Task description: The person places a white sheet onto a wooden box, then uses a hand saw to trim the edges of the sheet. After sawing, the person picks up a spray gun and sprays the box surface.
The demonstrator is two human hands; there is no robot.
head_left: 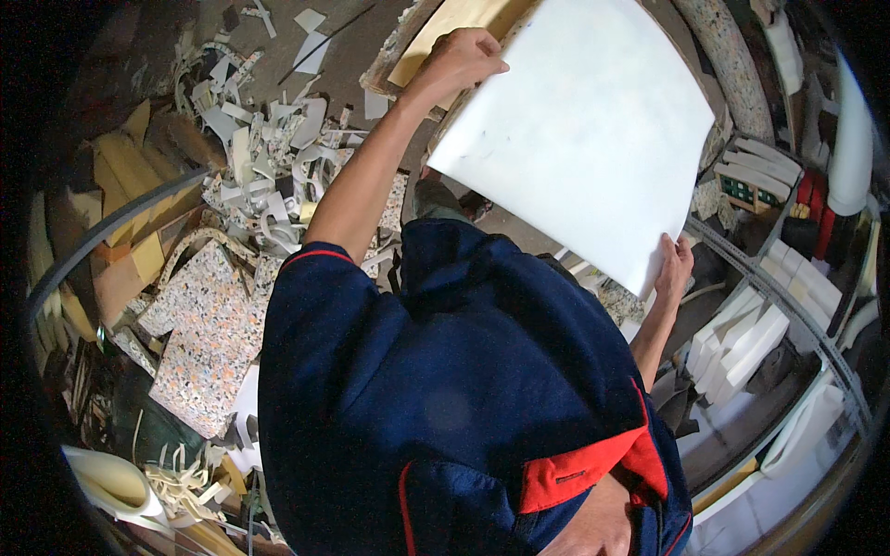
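A large white sheet that looks like foam (575,130) spreads in front of me, its near edge slanting down to the right. My left hand (466,59) is closed at its far left edge, with the fingers curled and the thumb side against the sheet. At the near right corner, my right hand (675,264) pinches the border; part of its fingers is hidden by the sheet. Beneath and beyond the sheet's left side, a yellowish foam block (450,42) partly shows.
Foam scraps (269,176) lie heaped on the floor to my left, beside speckled foam slabs (209,338). A metal rail rack (788,310) with white foam pieces (742,343) stands on my right. A thick speckled roll (732,65) rises at the far right.
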